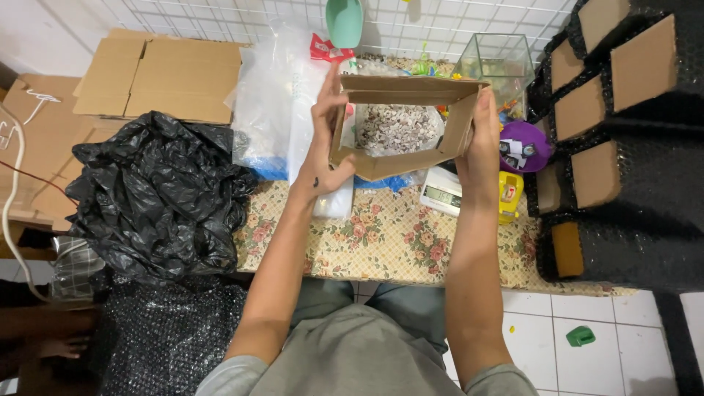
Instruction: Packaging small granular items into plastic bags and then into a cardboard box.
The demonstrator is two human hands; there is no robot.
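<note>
Left hand (pixel 323 150) clamped on left edge, right hand (pixel 480 143) clamped on right edge of cardboard frame (pixel 400 125). Frame held above tabletop (pixel 381 242), long axis running left-right, open face toward camera. Plain brown corrugated board, folded into skewed four-sided loop, flat strips. Floral cloth covers tabletop. Behind: white scale (pixel 442 192), bag of pale gravel (pixel 396 128), clear glass tank (pixel 502 62).

Pretty cramped here tbh. The only open bit of counter (pixel 381 242) sits at 6 o'clock from the hands, on the floral cloth. A black plastic bag (pixel 158 194) blocks 9 o'clock, black bubble-wrapped bundles (pixel 631 183) wall off 3 o'clock, and the gravel bag (pixel 396 128), glass tank (pixel 502 62) and scale (pixel 442 192) crowd 12.
</note>
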